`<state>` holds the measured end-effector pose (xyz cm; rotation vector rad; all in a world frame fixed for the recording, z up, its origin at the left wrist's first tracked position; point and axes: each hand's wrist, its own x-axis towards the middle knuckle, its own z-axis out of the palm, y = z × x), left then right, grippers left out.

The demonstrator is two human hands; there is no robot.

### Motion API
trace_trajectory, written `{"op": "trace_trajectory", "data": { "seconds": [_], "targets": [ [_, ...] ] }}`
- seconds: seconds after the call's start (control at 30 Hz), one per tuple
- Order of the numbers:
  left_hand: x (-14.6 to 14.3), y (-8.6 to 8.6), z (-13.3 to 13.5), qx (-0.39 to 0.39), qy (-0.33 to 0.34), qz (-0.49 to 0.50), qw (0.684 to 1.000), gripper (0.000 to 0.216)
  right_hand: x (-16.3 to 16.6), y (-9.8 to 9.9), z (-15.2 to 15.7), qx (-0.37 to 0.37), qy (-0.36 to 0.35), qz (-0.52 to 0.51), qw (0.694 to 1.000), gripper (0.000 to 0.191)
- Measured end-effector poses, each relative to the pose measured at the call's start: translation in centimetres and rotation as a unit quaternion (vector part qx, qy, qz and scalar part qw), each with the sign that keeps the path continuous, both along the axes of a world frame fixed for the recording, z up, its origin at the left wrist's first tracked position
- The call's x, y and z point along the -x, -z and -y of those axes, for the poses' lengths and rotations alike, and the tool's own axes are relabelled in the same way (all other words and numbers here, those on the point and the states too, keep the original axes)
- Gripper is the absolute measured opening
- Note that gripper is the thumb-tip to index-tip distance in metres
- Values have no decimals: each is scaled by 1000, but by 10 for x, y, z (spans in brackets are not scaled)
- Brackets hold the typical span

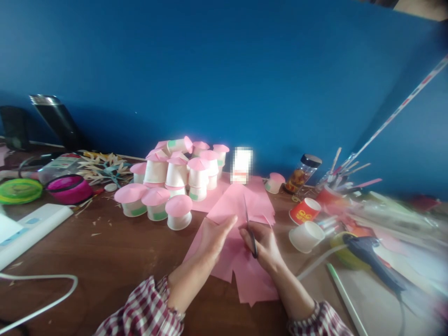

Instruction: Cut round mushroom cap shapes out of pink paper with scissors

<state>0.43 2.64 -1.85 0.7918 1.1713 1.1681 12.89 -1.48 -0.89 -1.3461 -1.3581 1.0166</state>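
Two hands over pink paper (241, 198) on table (115, 261): left hand (215, 235) flat, fingers together, pressing sheet; right hand (264, 245) clenched round scissors (249, 228), blades pointing away over paper. Pink-capped cups (175, 179) clustered just behind.

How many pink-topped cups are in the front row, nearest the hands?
3: the left cup, the middle cup, the right cup. More are stacked behind, some possibly hidden.
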Motion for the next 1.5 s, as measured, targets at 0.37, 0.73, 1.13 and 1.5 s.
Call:
{"op": "trace_trajectory", "data": {
  "seconds": [0.37, 0.73, 1.13, 1.5],
  "targets": [
    [1, -5, 2, -2, 8, 16, 1000, 26, -1, 1, -1, -7, -1, -3, 1000, 30],
    [2, 3, -1, -11, 14, 30, 999, 30, -1, 3, 0, 1, -5, -16, 1000, 28],
    [2, -6, 2, 29, -20, -10, 999, 35, -2, 8, -1, 3, -20, -1, 1000, 22],
    [2, 2, -2, 17, -5, 18, 1000, 34, -1, 2, 0, 1, -17, 7, 1000, 28]
  ]
}}
